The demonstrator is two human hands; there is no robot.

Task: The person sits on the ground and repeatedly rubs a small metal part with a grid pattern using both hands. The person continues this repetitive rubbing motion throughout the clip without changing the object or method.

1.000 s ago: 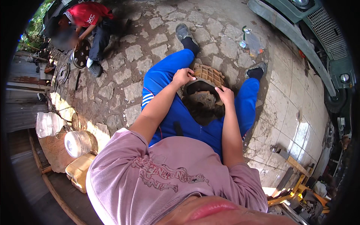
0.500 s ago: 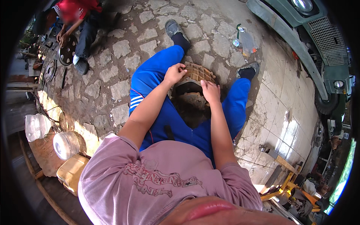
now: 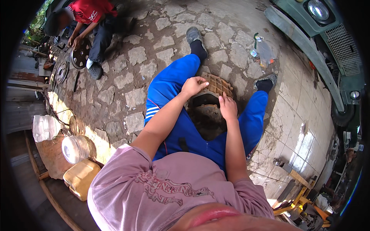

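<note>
Between my spread legs sits a rusty-brown cast metal housing (image 3: 218, 84), ribbed on its far side, with a dark opening facing me. My left hand (image 3: 195, 86) is over its far left rim, thumb and fingertips pinched together. Whatever lies in that pinch is too small to make out. My right hand (image 3: 228, 106) grips the right edge of the housing, its fingers bent over the rim. Shadow hides much of the lower inside of the housing.
A person in a red shirt (image 3: 91, 12) at the far left handles a round metal disc (image 3: 81, 54). Clear plastic containers (image 3: 75, 149) and a yellowish jerrycan (image 3: 81, 179) stand left. A green vehicle (image 3: 331, 29) is right; plastic litter (image 3: 264, 52) lies beyond my feet.
The whole view has shifted, so everything appears further right and lower. My left fingertips have moved slightly along the rim; my right hand stays on the housing's edge.
</note>
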